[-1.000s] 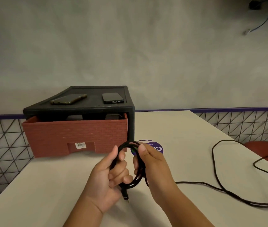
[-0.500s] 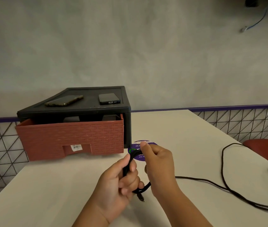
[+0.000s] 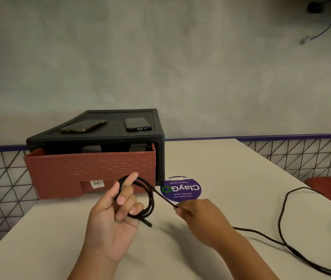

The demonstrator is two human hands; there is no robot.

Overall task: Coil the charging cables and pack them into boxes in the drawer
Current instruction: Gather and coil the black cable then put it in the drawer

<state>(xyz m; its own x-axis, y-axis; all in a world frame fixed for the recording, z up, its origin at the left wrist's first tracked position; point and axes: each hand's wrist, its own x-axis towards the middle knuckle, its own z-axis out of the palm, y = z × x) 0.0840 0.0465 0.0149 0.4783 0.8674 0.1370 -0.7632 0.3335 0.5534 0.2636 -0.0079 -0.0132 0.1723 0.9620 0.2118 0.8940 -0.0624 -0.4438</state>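
Black cable [image 3: 151, 201] loops sit in the left hand [image 3: 110, 225], its grip curled around them above the table [image 3: 231, 168]. The right hand [image 3: 199, 214] pinches the taut strand

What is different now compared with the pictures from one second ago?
The right hand moved away to the right, pinching the cable and drawing a straight strand out of its loops. The left hand still holds the loops, its forefinger now raised. The open drawer and the two phones stayed in place.
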